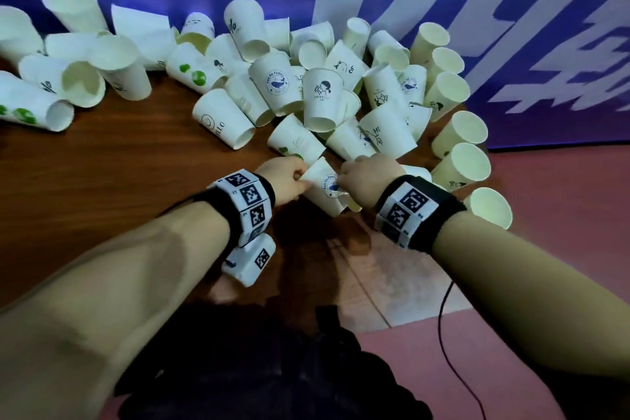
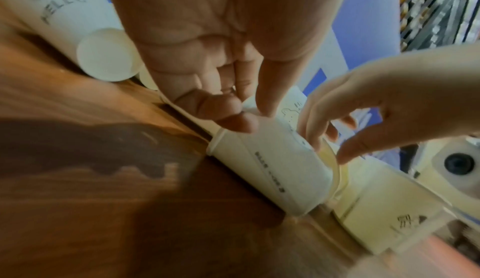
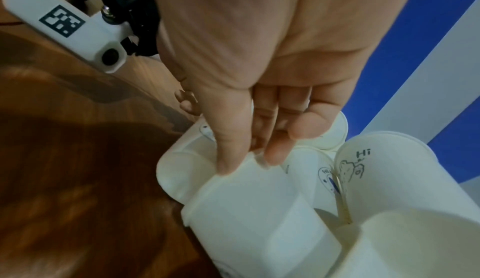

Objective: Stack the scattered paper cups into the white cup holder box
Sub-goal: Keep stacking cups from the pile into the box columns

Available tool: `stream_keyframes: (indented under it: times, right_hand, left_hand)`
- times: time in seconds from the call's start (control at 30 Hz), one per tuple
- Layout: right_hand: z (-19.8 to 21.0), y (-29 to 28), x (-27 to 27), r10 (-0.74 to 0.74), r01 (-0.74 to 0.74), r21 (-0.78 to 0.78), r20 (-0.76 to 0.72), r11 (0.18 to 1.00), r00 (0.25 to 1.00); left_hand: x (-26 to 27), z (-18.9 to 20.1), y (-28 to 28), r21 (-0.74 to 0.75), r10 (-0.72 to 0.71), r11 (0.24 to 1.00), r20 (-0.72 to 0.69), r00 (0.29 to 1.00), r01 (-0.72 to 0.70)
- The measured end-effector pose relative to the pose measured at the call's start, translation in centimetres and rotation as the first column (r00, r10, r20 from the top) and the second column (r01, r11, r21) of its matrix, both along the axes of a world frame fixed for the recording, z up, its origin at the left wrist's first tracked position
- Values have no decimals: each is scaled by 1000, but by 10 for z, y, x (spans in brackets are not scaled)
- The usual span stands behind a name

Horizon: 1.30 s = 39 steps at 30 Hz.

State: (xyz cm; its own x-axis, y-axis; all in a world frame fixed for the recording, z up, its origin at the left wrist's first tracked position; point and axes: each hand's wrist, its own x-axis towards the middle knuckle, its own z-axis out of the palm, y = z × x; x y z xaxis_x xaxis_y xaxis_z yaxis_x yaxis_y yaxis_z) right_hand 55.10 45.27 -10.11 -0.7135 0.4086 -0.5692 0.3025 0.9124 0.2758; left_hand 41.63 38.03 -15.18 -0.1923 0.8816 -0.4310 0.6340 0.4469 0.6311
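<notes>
Both hands on one white paper cup (image 1: pixel 324 186) at the near edge of the pile.

The cup lies on its side on the brown wooden table (image 1: pixel 102 181), a round blue logo on its wall, just in front of the heap of scattered paper cups (image 1: pixel 306 78). The left hand (image 1: pixel 284 179) pinches its base end between thumb and curled fingers. The right hand (image 1: pixel 370 177) grips the rim of another cup (image 3: pixel 259 210) set at its mouth. Both wrists wear black bands with coded markers.
</notes>
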Motion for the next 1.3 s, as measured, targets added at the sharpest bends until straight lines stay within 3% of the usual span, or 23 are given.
stream_keyframes:
  times: [0.27, 0.4, 0.53, 0.7, 1.0, 1.13, 1.3]
  right_hand:
    - [3, 3, -13, -34, 37, -56, 61, 998, 998]
    - [20, 3, -24, -86, 67, -124, -159, 990, 983]
    - [40, 1, -34, -188, 76, -294, -373, 953, 908]
    - [53, -17, -55, -294, 45, -384, -622, 922, 725]
    - [69, -92, -148, -213, -176, -361, -809, 916, 548]
    - [67, -140, -204, -220, -203, -349, -853, 915, 473]
    - [61, -192, -265, -231, -185, -347, -857, 919, 461]
  left_hand:
    - [-29, 11, -16, 68, 56, 996, 69, 996, -61]
    - [-59, 25, -41, 146, 89, 984, 94, 992, -102]
    - [-91, 53, -72, 208, 161, 963, 78, 984, -174]
    - [-128, 84, -119, 292, 292, 915, -3, 957, -278]
    - [-220, 123, -244, 439, 424, 848, -223, 878, -298]
    - [-280, 124, -309, 397, 412, 877, -331, 849, -271]
    - [-354, 97, -352, 295, 343, 928, -433, 834, -228]
